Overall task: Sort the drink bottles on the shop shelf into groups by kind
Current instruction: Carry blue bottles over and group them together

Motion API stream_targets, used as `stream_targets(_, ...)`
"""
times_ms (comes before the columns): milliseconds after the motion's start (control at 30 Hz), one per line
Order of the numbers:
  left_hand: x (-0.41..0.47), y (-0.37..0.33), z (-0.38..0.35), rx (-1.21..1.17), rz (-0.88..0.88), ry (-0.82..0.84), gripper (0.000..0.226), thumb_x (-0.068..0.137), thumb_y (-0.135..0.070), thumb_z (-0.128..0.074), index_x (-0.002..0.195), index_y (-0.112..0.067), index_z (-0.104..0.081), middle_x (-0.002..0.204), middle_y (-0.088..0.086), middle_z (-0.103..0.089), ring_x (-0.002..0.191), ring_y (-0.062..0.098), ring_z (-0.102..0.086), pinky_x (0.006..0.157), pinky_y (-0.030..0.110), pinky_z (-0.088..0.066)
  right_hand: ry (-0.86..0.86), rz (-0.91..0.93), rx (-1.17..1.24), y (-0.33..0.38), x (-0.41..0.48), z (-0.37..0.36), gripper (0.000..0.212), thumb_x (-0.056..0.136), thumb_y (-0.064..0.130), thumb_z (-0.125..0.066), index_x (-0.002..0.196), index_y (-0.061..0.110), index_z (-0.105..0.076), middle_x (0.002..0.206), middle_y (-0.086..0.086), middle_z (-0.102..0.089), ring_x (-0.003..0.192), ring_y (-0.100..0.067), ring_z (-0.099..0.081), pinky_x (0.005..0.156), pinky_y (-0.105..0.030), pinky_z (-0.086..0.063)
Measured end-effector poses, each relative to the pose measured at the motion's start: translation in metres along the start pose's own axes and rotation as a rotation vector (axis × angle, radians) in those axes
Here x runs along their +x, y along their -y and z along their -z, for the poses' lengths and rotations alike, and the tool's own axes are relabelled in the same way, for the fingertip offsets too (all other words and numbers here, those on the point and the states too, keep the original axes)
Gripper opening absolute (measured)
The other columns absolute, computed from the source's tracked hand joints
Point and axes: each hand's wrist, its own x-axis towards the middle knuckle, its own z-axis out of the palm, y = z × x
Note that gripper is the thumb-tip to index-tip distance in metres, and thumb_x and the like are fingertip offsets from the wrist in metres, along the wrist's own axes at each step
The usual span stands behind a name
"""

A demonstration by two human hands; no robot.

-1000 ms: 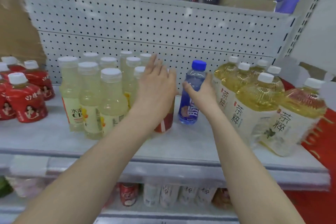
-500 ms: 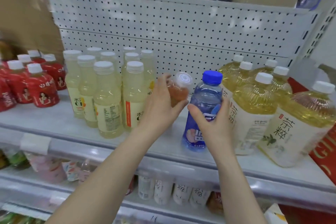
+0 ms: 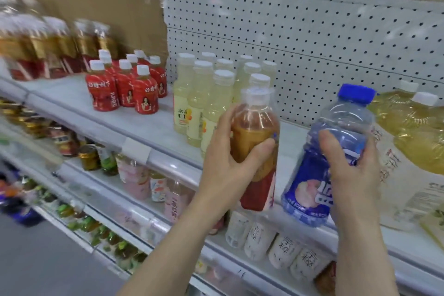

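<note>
My left hand (image 3: 224, 166) grips an orange-brown drink bottle (image 3: 255, 132) with a white cap and red label, held off the shelf in front of it. My right hand (image 3: 352, 170) grips a clear bottle with a blue cap and blue label (image 3: 336, 127), also lifted, to the right of the first. On the shelf (image 3: 144, 127) behind stand several pale yellow bottles (image 3: 201, 103), a cluster of small red-labelled bottles (image 3: 125, 84) to their left, and big yellow tea bottles (image 3: 413, 132) at the right.
Blurred amber bottles with red labels (image 3: 43, 43) stand at the far left of the shelf. A white pegboard (image 3: 312, 38) backs it. Lower shelves hold pink, white and green bottles (image 3: 134, 175). Grey floor (image 3: 48, 259) lies at the bottom left.
Both hands have lifted their bottles off the shelf and drawn them toward me. The view has swung left, bringing the red bottles and lower shelves into sight.
</note>
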Motion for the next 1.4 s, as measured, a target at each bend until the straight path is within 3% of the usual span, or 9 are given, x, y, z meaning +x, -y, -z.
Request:
stream_targets(133,-0.015,0.009,0.071,-0.154,0.104,-0.08,0.062,0.077,-0.047,-0.072,0.134,-0.042,-0.048,0.12,-0.017,-0.066,0.103,-0.005,-0.064,0.077,0.01,-0.05,0.112,-0.093,0.049,0.004,-0.028,-0.056,0.046,0.068,0.049,-0.086,0.104,0.032,-0.064,0.095,0.005,-0.075,0.084,-0.015,-0.074,0.068,-0.035,-0.059)
stream_targets(267,-0.025,0.029,0.161,-0.152,0.18,-0.149,0.055,0.076,-0.049,-0.071,0.127,-0.049,-0.052,0.117,-0.019,-0.068,0.107,0.002,-0.065,0.084,0.023,-0.054,0.243,-0.149,0.069,0.0,-0.067,-0.141,0.047,0.065,0.05,-0.076,0.107,0.033,-0.064,0.097,0.007,-0.076,0.085,-0.015,-0.074,0.066,-0.033,-0.059)
stream_targets(367,-0.032,0.039,0.224,-0.141,0.216,-0.194,0.05,0.079,-0.038,-0.071,0.126,-0.043,-0.055,0.116,-0.012,-0.069,0.106,0.008,-0.067,0.086,0.029,-0.056,0.336,-0.187,0.097,-0.002,-0.093,-0.205,0.05,0.065,0.052,-0.084,0.108,0.035,-0.064,0.096,0.009,-0.076,0.085,-0.013,-0.074,0.063,-0.027,-0.057)
stream_targets(467,-0.038,0.049,0.303,-0.137,0.249,-0.283,0.053,0.076,-0.045,-0.076,0.124,-0.049,-0.055,0.12,-0.009,-0.069,0.109,0.012,-0.068,0.09,0.035,-0.057,0.411,-0.21,0.102,-0.005,-0.124,-0.281,0.04,0.074,0.041,-0.085,0.106,0.032,-0.063,0.091,0.012,-0.074,0.08,-0.009,-0.073,0.06,-0.021,-0.054)
stream_targets(567,-0.045,0.056,0.376,-0.094,0.28,-0.359,0.061,0.078,-0.044,-0.08,0.133,-0.043,-0.051,0.12,-0.01,-0.069,0.107,0.01,-0.068,0.084,0.03,-0.058,0.479,-0.21,0.109,-0.008,-0.155,-0.349,0.029,0.08,0.03,-0.082,0.1,0.03,-0.061,0.085,0.016,-0.073,0.075,-0.003,-0.071,0.06,-0.017,-0.052)
stream_targets(800,-0.044,0.069,0.496,-0.003,0.3,-0.491,0.072,0.074,-0.044,-0.082,0.137,-0.033,-0.05,0.12,-0.011,-0.07,0.107,0.01,-0.068,0.081,0.027,-0.057,0.584,-0.216,0.121,-0.002,-0.195,-0.468,0.038,0.074,0.041,-0.085,0.104,0.033,-0.063,0.096,0.011,-0.075,0.088,-0.01,-0.073,0.075,-0.032,-0.055)
stream_targets(1000,-0.012,0.096,0.558,0.062,0.296,-0.516,0.075,0.066,-0.047,-0.082,0.133,-0.037,-0.052,0.119,-0.012,-0.069,0.105,0.008,-0.068,0.077,0.023,-0.056,0.577,-0.238,0.147,-0.014,-0.189,-0.543,0.042,0.074,0.042,-0.082,0.111,0.032,-0.063,0.102,0.007,-0.075,0.093,-0.016,-0.074,0.08,-0.04,-0.059)
stream_targets(1300,0.117,0.146,0.655,0.165,0.222,-0.492,0.079,0.066,-0.04,-0.076,0.139,-0.033,-0.048,0.123,-0.014,-0.066,0.102,-0.002,-0.066,0.076,0.017,-0.056,0.456,-0.26,0.209,-0.053,-0.126,-0.665,0.035,0.08,0.034,-0.079,0.11,0.029,-0.062,0.094,0.01,-0.074,0.084,-0.011,-0.073,0.063,-0.021,-0.055)
stream_targets(1400,0.165,0.158,0.685,0.196,0.196,-0.48,0.082,0.064,-0.043,-0.076,0.14,-0.035,-0.046,0.125,-0.013,-0.064,0.105,-0.001,-0.065,0.083,0.021,-0.056,0.394,-0.266,0.215,-0.057,-0.101,-0.707,0.03,0.083,0.03,-0.078,0.109,0.026,-0.062,0.091,0.007,-0.075,0.081,-0.011,-0.073,0.064,-0.027,-0.057)
